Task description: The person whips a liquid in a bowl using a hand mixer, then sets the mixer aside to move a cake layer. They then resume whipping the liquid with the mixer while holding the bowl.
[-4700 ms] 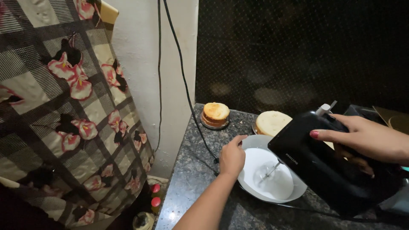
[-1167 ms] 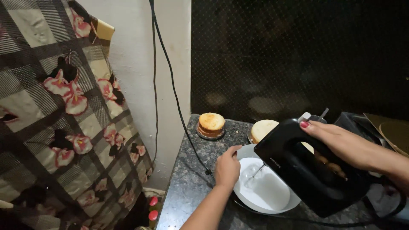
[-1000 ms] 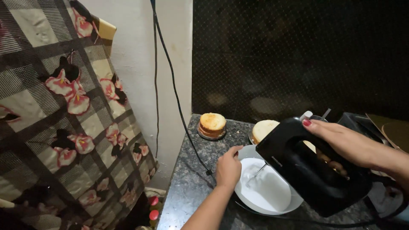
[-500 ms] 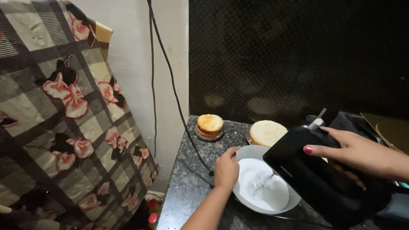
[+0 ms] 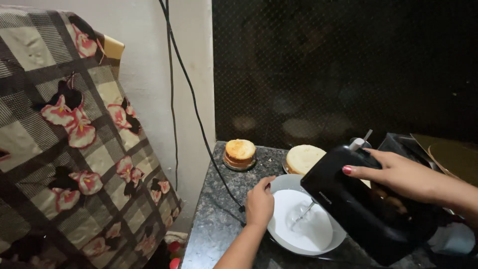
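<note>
The hand mixer has a smooth black plastic body with a slight sheen, and its beaters look like thin bright metal. The bowl is white and glossy, with a smooth white cream inside. The surface is speckled polished stone. The hanging cloth is matt and woven. The two cakes look spongy and matt.

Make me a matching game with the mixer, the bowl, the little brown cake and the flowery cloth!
Things:
1. mixer
2. bowl
3. small brown cake
4. flowery cloth

Descriptions:
A. hangs on the far left
B. black, under the right hand
C. white, rim touched by the left hand
D. sits on the counter near the wall

Pairs: 1-B, 2-C, 3-D, 4-A
</note>
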